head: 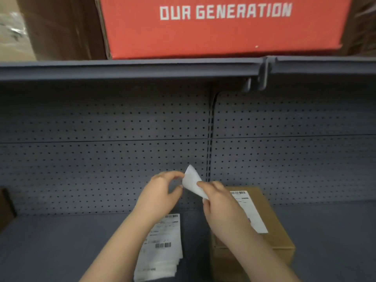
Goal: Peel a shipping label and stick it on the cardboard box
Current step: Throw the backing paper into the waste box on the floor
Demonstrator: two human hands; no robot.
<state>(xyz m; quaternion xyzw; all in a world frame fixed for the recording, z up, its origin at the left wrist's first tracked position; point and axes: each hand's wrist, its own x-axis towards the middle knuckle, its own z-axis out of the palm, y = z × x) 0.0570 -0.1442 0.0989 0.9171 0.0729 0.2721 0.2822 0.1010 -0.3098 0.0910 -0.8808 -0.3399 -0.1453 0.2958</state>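
Both hands are raised over the dark grey metal shelf point(61, 241), working a small white sheet of label paper point(192, 182) between them. The right hand point(221, 208) has its thumb and fingers closed on the lower end of the sheet. The left hand point(160, 192) is half curled, its forefinger tip and thumb tip meeting the sheet's left edge, the other fingers loosely bent. The sheet is bent and tilted, one corner pointing up; whether it is label or backing I cannot tell.

Just below and behind the right hand sits the plain brown cardboard box point(272, 220), resting flat on the shelf. A white printed shipping label with a barcode point(251, 210) already lies along the box's top, near its left edge, partly covered by the right wrist.

Left of the box, close beside it, a fanned stack of white printed labels point(164, 247) lies on the shelf, partly under the left forearm.

Behind the box rises a grey perforated back panel point(101, 129). Above it, on the upper shelf, stands a large red carton with white lettering "OUR GENERATION" point(223, 29).
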